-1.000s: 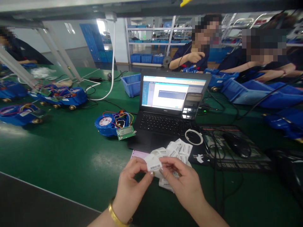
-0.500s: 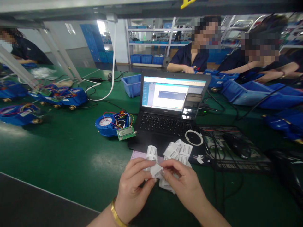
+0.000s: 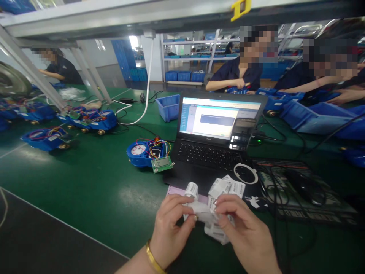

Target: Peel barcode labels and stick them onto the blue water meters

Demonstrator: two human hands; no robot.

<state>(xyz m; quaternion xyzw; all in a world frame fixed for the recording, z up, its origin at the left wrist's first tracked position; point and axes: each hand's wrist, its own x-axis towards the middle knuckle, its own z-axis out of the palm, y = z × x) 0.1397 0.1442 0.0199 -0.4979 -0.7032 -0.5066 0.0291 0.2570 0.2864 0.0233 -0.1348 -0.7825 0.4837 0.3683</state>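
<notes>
A strip of white barcode labels stretches between my hands, low over the table's front. My left hand pinches the strip between thumb and fingers. My right hand is closed, its thumb and forefinger pinching the strip's right end; blur hides whether a single label has come loose there. A curled part of the strip rises behind my left fingers. Beyond and under my right hand lies a loose heap of printed labels. A pink sheet shows partly beneath the strip.
Behind the labels stands an open laptop with a white ring on it. A blue meter with a wired circuit board sits left. A mouse and cables lie right. Blue bins and co-workers are across the table.
My right hand has moved right, away from my left, and the strip between them now shows a longer blank-looking stretch. The whole view has shifted slightly.
</notes>
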